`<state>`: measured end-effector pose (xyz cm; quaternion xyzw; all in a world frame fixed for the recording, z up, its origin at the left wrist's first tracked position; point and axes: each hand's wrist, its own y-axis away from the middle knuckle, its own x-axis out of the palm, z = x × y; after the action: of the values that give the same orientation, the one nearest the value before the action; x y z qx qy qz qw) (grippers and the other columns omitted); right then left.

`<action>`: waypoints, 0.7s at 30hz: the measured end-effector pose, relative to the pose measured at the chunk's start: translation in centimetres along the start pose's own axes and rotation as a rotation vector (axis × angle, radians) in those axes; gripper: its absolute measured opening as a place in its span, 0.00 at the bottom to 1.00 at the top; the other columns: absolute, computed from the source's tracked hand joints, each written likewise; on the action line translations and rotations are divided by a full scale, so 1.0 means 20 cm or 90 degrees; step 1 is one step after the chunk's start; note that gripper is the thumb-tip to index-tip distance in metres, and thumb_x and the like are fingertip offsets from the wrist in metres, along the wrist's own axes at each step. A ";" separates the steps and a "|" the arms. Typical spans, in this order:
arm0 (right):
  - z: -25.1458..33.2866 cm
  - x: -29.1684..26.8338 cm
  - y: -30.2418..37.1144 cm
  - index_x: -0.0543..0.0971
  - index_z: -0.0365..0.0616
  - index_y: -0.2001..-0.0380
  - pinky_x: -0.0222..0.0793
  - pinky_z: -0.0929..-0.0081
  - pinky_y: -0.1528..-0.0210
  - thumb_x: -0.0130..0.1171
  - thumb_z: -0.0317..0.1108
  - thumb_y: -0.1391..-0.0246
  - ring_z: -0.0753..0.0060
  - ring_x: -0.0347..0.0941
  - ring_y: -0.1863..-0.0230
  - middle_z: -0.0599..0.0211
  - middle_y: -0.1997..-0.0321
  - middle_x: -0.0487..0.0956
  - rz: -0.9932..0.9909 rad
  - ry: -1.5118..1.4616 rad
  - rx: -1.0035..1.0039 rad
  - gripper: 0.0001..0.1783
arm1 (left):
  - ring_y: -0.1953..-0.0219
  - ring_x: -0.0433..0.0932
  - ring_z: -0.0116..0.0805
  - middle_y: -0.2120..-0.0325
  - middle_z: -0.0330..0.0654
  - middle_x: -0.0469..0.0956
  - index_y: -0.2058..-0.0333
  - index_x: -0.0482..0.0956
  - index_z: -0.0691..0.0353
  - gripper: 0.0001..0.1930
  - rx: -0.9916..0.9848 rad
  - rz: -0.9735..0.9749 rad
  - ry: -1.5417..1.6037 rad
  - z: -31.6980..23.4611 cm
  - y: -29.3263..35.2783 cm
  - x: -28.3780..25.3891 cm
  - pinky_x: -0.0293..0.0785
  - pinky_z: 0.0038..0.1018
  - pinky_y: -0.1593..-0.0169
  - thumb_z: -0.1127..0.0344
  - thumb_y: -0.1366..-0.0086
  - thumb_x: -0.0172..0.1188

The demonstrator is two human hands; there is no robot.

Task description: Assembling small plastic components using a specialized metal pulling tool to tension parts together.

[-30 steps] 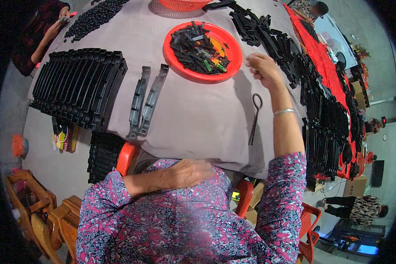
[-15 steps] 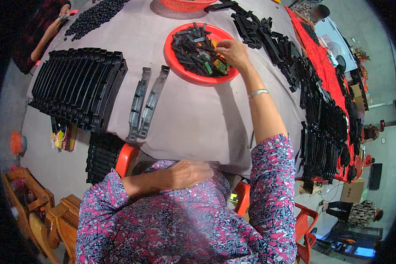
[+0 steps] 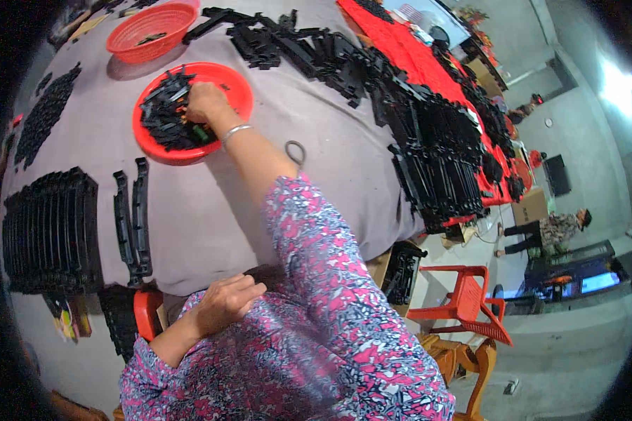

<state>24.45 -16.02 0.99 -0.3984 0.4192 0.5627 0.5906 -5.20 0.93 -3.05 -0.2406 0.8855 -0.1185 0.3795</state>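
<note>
My right hand (image 3: 207, 103), with a silver bangle at its wrist, reaches down into a round red plastic tray (image 3: 242, 91). The tray holds a heap of small black strips (image 3: 168, 133) with orange and green bits among them. Its bent fingers touch the heap and their tips are hidden, so what they hold does not show. My left hand (image 3: 228, 303) is loosely closed in front of my body by the table's near edge; nothing shows in it. Two long black plastic rails (image 3: 140, 221) lie side by side left of the tray's near side.
A row of similar black rails (image 3: 53, 231) lies at the left. Behind the tray stands a red basket (image 3: 137, 38). Small black pieces (image 3: 45, 119) spread at the far left. Many black parts (image 3: 428, 147) pile along the right. A dark loop handle (image 3: 295, 152) shows beside my right forearm.
The view has swung right, so the table things sit further left. My right hand has gone from the tray's right side deeper over the heap. My left fingers have curled and the hand lifted slightly.
</note>
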 end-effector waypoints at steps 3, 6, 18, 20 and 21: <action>0.09 -0.01 0.05 0.82 0.39 0.61 0.75 0.60 0.49 0.65 0.33 0.58 0.52 0.78 0.51 0.47 0.55 0.80 0.013 -0.013 -0.002 0.18 | 0.68 0.75 0.44 0.75 0.44 0.71 0.63 0.76 0.62 0.12 -0.052 0.027 -0.029 0.00 0.03 0.00 0.74 0.37 0.66 0.75 0.49 0.58; 0.04 0.01 0.04 0.82 0.37 0.61 0.75 0.61 0.48 0.66 0.33 0.60 0.51 0.78 0.51 0.44 0.56 0.80 -0.014 -0.006 -0.016 0.19 | 0.68 0.75 0.44 0.74 0.43 0.71 0.63 0.75 0.61 0.12 -0.068 0.067 -0.032 0.00 0.02 0.01 0.74 0.37 0.65 0.75 0.49 0.58; 0.05 0.06 0.00 0.84 0.40 0.74 0.77 0.58 0.57 0.64 0.40 0.68 0.50 0.80 0.62 0.48 0.70 0.82 -0.148 -0.109 -0.039 0.17 | 0.67 0.75 0.44 0.74 0.44 0.71 0.63 0.76 0.59 0.11 -0.115 0.080 0.028 -0.03 -0.01 -0.05 0.73 0.37 0.65 0.73 0.46 0.58; 0.05 0.07 0.01 0.84 0.41 0.74 0.76 0.57 0.57 0.65 0.41 0.67 0.50 0.80 0.62 0.49 0.69 0.82 -0.146 -0.119 -0.063 0.17 | 0.67 0.75 0.43 0.74 0.43 0.71 0.63 0.76 0.59 0.10 -0.109 0.077 0.004 -0.02 0.00 -0.04 0.74 0.37 0.65 0.73 0.46 0.58; 0.05 0.07 0.00 0.84 0.41 0.74 0.76 0.57 0.56 0.65 0.41 0.67 0.50 0.80 0.62 0.49 0.68 0.82 -0.147 -0.126 -0.088 0.17 | 0.66 0.76 0.42 0.74 0.42 0.71 0.63 0.77 0.60 0.10 -0.100 0.075 -0.022 -0.02 0.00 -0.03 0.74 0.36 0.64 0.72 0.47 0.58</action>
<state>24.49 -14.55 0.05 -0.4263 0.2704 0.5551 0.6611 -5.18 1.22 -2.41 -0.2193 0.8979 -0.0221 0.3810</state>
